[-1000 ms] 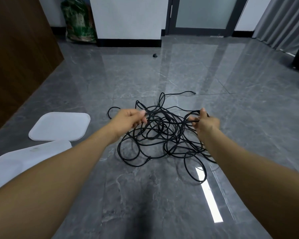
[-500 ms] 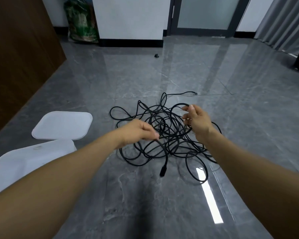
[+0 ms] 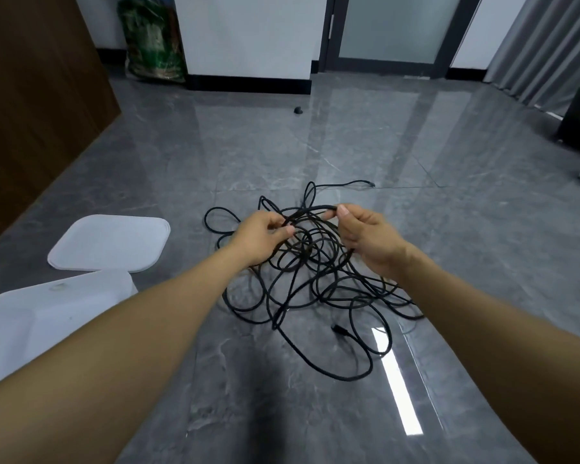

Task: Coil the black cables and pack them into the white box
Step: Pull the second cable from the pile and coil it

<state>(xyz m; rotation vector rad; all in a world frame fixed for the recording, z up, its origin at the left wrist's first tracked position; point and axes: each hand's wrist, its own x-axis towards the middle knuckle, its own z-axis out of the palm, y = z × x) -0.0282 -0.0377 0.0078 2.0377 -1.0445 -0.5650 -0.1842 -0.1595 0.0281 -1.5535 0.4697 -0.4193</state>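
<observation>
A tangled heap of black cables [image 3: 315, 283] lies on the grey floor in front of me. My left hand [image 3: 260, 237] grips one strand at the heap's left side. My right hand [image 3: 365, 239] pinches the same strand between thumb and fingers, and the cable arcs between both hands above the heap. A black plug end [image 3: 339, 329] lies loose at the heap's near side. The white box [image 3: 21, 326] sits open at my lower left, partly hidden by my left forearm. Its white lid [image 3: 109, 242] lies flat just beyond it.
A brown wooden panel [image 3: 31, 112] stands along the left. A green patterned sack [image 3: 154, 41] leans by the white wall at the back. A small black object [image 3: 298, 110] sits on the floor far ahead. Grey curtains [image 3: 543, 45] hang at the right.
Both hands have risen and come together at the heap's far side, now holding one strand between them. A loop with a plug end has dropped out toward me.
</observation>
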